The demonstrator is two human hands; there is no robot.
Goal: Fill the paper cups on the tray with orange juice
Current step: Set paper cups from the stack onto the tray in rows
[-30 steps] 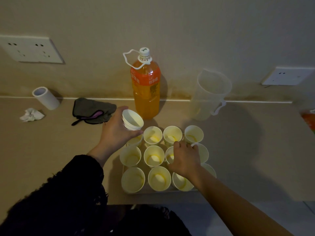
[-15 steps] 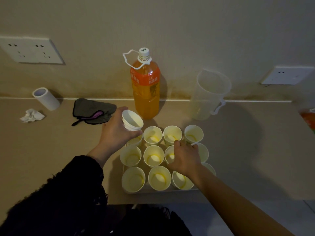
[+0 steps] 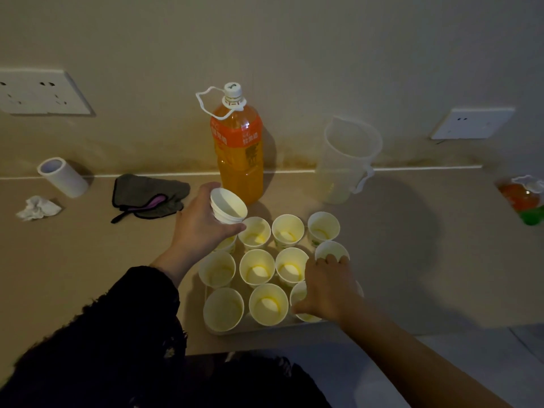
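Observation:
Several empty paper cups (image 3: 256,267) stand in rows on a pale tray (image 3: 224,333) near the table's front edge. My left hand (image 3: 200,225) hovers over the tray's far left corner, shut on a small stack of paper cups (image 3: 229,206). My right hand (image 3: 329,287) lies palm down over the right-hand cups, fingers spread, fingertips on the rim of a middle-row cup (image 3: 331,251); it hides the near right cup. Behind the tray a capped bottle of orange juice (image 3: 239,154) stands upright by the wall.
An empty clear pitcher (image 3: 347,160) stands right of the bottle. On the left lie a dark cloth (image 3: 147,195), a white roll (image 3: 62,176) and a crumpled tissue (image 3: 38,207). A plastic bag (image 3: 524,198) sits at the far right edge.
My right hand has slid right and toward me, from the middle cups to the right column. My left hand with the cup stack has barely moved.

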